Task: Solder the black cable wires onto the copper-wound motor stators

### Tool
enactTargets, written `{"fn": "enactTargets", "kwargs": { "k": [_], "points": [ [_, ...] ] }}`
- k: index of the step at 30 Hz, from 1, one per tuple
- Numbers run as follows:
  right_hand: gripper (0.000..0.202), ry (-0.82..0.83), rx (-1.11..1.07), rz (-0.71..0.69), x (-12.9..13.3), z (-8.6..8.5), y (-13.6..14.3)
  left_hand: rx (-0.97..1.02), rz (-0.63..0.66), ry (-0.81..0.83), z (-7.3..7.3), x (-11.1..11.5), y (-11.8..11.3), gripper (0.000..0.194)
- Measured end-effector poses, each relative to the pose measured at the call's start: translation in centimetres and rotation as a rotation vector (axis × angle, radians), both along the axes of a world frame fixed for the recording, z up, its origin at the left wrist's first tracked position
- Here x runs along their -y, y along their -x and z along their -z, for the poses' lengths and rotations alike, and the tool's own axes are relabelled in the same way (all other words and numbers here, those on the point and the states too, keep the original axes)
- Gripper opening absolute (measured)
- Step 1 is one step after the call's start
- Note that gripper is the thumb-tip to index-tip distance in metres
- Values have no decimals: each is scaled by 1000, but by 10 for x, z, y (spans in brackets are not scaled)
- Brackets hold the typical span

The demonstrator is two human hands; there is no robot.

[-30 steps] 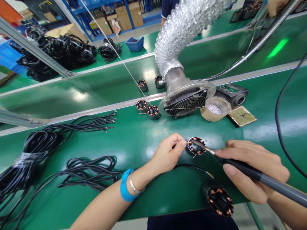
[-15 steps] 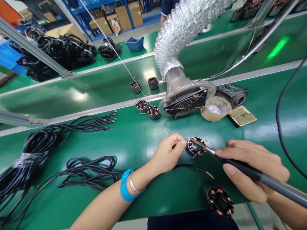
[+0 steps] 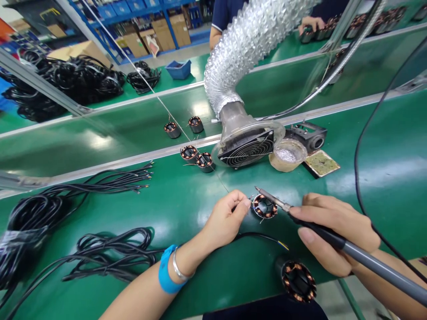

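Note:
My left hand [image 3: 227,218], with a blue band and a silver bangle at the wrist, pinches a thin wire at the left edge of a copper-wound stator [image 3: 264,206]. In my right hand [image 3: 336,231] is a soldering iron [image 3: 320,231], its metal tip over the stator's upper left rim. Whether the tip touches the rim I cannot tell. A black cable [image 3: 263,235] with yellow and blue ends lies just below. Another stator [image 3: 298,281] sits at the bench's front edge.
A fume hood [image 3: 248,149] on a silver duct hangs behind my hands. Right of it are a solder pot [image 3: 288,154] and a sponge tray [image 3: 322,163]. Black cable bundles [image 3: 36,218] lie at the left. Beyond the divider, a person's hand [image 3: 312,24] is at more stators.
The soldering iron's tip has lifted off the stator's inner area to above its upper left rim. The view has shifted, and a person's hand now shows at the back right.

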State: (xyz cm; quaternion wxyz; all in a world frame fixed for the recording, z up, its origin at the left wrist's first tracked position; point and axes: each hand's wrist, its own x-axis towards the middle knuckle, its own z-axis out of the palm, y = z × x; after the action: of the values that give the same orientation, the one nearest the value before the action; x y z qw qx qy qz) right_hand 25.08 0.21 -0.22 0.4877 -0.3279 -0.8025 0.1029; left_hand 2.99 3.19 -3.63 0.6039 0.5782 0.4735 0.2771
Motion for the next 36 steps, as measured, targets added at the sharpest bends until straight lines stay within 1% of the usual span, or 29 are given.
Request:
{"fn": "enactTargets", "kwargs": {
  "k": [10,13,17,20,22,26,28,31,36],
  "points": [
    [39,-40,-74,4,-3,4,1,11,-5,14,-2,1,0,29],
    [42,-84,-103,10,-6,6,1,14,-5,16,-3,1,0,29],
    [48,-99,-147,47,-8,19,2,25,-2,27,-2,1,0,29],
    [47,-102,-175,61,-10,29,3,31,7,30,-2,0,1,30],
    [43,-86,-139,47,-12,30,4,37,27,39,-2,1,2,30],
    [29,-53,-29,4,-16,26,8,61,69,30,-2,1,3,31],
    [27,-58,4,-7,-18,26,11,79,84,38,-3,1,3,32],
    [30,-53,39,-21,-21,31,14,93,104,53,-4,2,4,35],
    [28,-31,81,-56,-23,44,15,73,164,17,-5,3,7,35]
  ]
}}
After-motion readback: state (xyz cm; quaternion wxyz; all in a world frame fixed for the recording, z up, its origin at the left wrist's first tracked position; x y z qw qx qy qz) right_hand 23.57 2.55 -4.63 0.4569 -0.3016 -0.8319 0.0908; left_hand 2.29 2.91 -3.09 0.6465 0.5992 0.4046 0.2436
